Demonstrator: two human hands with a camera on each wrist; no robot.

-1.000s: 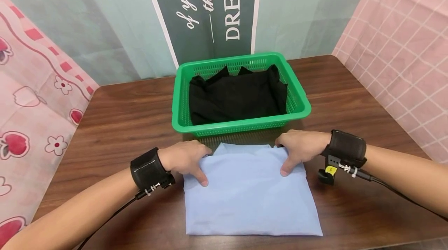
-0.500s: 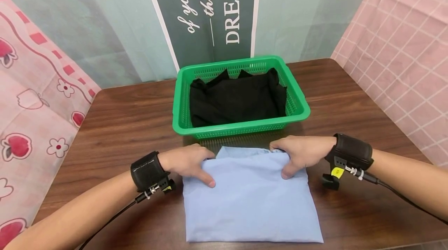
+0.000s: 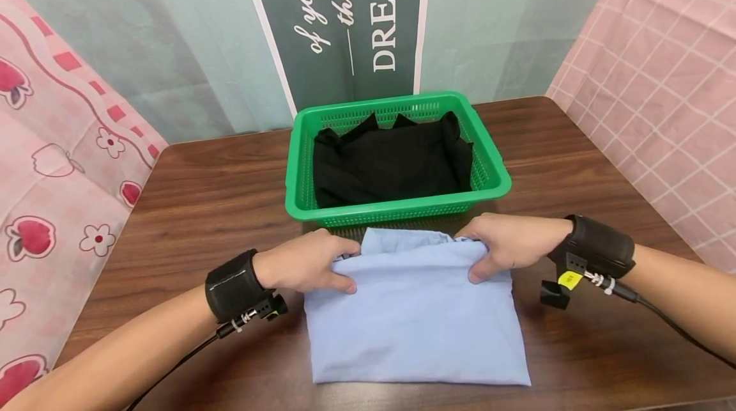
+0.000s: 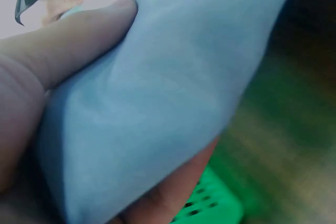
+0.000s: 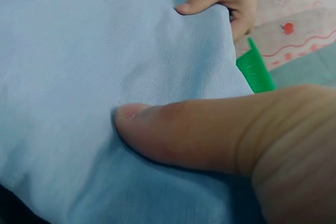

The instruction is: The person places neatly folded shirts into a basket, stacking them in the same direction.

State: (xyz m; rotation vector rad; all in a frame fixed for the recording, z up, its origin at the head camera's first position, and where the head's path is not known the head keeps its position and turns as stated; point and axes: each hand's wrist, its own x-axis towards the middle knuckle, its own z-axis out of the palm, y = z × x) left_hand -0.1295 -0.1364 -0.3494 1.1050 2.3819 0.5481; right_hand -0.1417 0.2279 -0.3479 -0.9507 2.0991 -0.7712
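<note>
Head view: both thumbs press on top, fingers curled beneath, as the left hand (image 3: 307, 265) and right hand (image 3: 505, 245) pinch the far corners of a folded blue cloth (image 3: 415, 318) lying on the wooden table (image 3: 218, 200), just before a green basket (image 3: 299, 168). Lifting both corners evenly should keep it folded.

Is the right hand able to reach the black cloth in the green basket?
Probably yes: the black cloth lies uncovered in the open basket just beyond the right hand, though that hand holds the blue cloth.
</note>
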